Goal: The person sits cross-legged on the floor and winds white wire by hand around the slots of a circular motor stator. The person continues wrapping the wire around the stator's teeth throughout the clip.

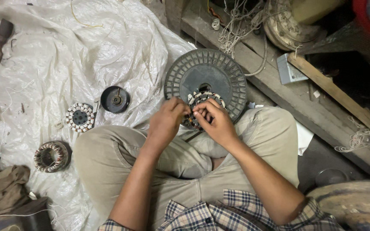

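While the person sits cross-legged, the wound coil ring (205, 99) lies flat on a dark ribbed disc (206, 77) just ahead of the knees, directly in front of both hands. The left hand (165, 122) and right hand (215, 122) meet at its near edge, fingers curled and pinching at the windings (equally close). White plastic sheet (65, 55) covers the floor; two more coil rings (79, 117) (50, 156) lie left.

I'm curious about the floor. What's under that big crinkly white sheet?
The white sheet covers whatever lies beneath. On top sit two wound coil rings and a dark round cap.
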